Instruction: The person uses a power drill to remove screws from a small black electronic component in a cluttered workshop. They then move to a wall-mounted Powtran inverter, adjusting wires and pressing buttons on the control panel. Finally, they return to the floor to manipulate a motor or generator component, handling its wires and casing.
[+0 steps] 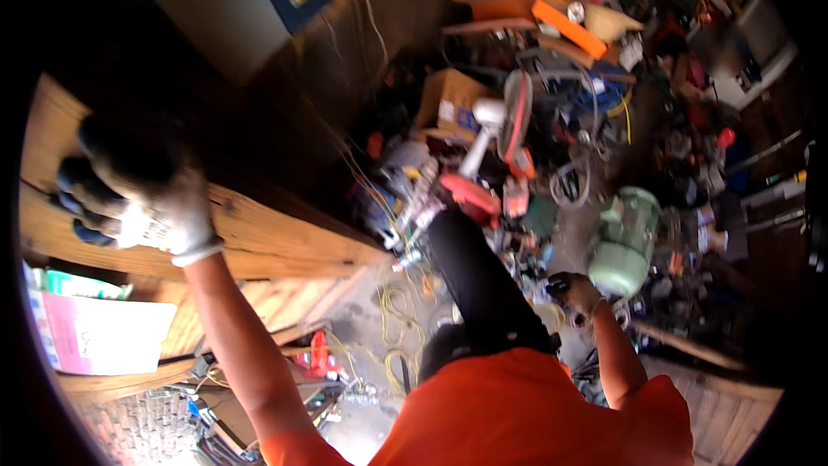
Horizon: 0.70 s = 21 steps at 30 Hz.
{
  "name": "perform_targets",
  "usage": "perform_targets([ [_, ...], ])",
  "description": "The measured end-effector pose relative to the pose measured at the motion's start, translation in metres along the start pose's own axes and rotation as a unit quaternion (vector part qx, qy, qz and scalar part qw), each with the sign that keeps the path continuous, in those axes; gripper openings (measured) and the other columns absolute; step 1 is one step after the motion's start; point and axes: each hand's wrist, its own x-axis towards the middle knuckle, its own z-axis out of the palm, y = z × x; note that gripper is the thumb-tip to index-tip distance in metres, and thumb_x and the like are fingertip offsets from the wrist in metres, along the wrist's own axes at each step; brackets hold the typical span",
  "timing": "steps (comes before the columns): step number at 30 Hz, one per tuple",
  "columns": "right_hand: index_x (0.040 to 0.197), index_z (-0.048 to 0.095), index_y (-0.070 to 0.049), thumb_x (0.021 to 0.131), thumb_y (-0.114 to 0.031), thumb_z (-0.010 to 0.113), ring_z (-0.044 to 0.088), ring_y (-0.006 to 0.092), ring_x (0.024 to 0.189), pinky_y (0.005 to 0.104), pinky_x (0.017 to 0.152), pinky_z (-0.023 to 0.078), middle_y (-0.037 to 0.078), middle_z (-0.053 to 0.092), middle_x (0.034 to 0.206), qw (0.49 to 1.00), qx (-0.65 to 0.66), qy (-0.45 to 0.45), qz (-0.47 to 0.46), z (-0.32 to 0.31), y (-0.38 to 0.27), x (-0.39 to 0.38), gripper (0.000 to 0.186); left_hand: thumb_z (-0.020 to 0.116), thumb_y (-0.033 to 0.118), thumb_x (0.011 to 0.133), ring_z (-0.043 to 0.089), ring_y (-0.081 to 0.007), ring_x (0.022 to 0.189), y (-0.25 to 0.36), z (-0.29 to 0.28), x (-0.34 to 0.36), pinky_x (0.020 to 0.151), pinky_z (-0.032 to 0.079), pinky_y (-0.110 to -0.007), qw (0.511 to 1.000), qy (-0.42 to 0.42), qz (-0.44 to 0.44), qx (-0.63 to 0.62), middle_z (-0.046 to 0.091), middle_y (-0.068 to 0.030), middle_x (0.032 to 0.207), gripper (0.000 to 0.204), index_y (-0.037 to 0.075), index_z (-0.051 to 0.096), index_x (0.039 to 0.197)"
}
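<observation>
My left hand (159, 203), in a white glove with dark fingertips, is at the wooden beam (259, 224) on the left. Its fingers are bent over the wood, gripping it; part of the hand is lost in shadow. My right hand (576, 292), in a dark glove, is low beside a pale green electric motor (623, 246). Its fingers are too dark and small to read, and whether it touches the motor cannot be told. My leg (470, 267), in black trousers, reaches forward between the beam and the piled clutter.
Ahead lies a heap with a cardboard box (453, 103), a fan (515, 116), an orange strip (569, 26) and a coiled hose (571, 185). Yellow rope (392, 319) trails over the floor. A pink box (108, 332) stands near the beam; wooden boards (720, 410) lie at the lower right.
</observation>
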Motion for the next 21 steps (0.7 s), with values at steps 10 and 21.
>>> perform_targets([
  [10, 0.126, 0.061, -0.01, 0.091, -0.044, 0.063, 0.064, 0.0311, 0.106, 0.0367, 0.095, 0.048, 0.014, 0.067, 0.115, 0.962, -0.02, -0.008, -0.272, -0.182, -0.163, 0.25, 0.049, 0.068, 0.039, 0.084, 0.031, -0.0455, 0.14, 0.033, -0.005, 0.027, 0.111, 0.021, -0.064, 0.991, -0.088, -0.095, 0.028, 0.034, -0.0258, 0.151, 0.072, 0.008, 0.045, 0.144],
  [21, 0.113, 0.069, -0.011, 0.088, -0.044, 0.066, 0.069, 0.028, 0.098, 0.0351, 0.087, 0.052, 0.012, 0.072, 0.105, 0.839, 0.076, 0.361, -0.399, -0.525, -0.322, 0.415, 0.04, 0.066, 0.037, 0.087, 0.024, -0.0425, 0.142, 0.035, -0.014, 0.023, 0.109, 0.029, -0.061, 0.99, -0.108, -0.084, 0.022, 0.021, -0.0203, 0.157, 0.079, 0.01, 0.028, 0.151],
])
